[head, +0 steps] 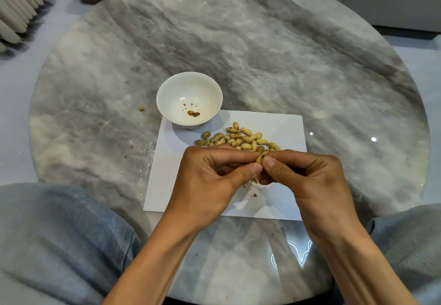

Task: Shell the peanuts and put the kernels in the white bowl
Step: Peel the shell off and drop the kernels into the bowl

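White bowl (189, 99), two kernels inside, sits up-left of both hands. Left hand (210, 180) and right hand (307, 178) pinch one peanut (259, 159) together, long axis upright; left hand nearer bowl.

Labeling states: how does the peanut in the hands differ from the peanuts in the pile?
The held peanut is pinched between the left hand and right hand, above the paper; the pile lies untouched on it. The held one is mostly hidden by fingers; the pile's shells look whole. Both are tan, in-shell.
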Demonstrator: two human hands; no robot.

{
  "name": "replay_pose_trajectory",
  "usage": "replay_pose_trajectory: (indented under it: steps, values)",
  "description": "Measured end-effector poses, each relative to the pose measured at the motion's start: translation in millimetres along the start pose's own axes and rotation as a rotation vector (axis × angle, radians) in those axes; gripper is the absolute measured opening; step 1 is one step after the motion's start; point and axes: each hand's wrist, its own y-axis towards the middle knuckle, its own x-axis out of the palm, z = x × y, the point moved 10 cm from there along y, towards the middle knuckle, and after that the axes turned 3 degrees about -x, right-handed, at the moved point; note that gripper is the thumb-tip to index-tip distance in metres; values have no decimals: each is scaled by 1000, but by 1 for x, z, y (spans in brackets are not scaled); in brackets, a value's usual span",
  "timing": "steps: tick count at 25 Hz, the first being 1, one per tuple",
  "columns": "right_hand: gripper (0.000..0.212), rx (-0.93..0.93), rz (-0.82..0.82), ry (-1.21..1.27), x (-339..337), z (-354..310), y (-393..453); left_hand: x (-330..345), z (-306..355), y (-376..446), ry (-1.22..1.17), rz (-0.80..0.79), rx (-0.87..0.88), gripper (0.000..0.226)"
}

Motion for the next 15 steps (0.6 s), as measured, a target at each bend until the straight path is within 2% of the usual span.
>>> replay_pose_trajectory:
  steps: [8,15]
  values:
    - [12,93,61,77,-7,14,2,2,-23,-4,-262,87,-232,21]
    - [16,204,62,187,-3,30,3,8,-36,-5,-327,87,-345,21]
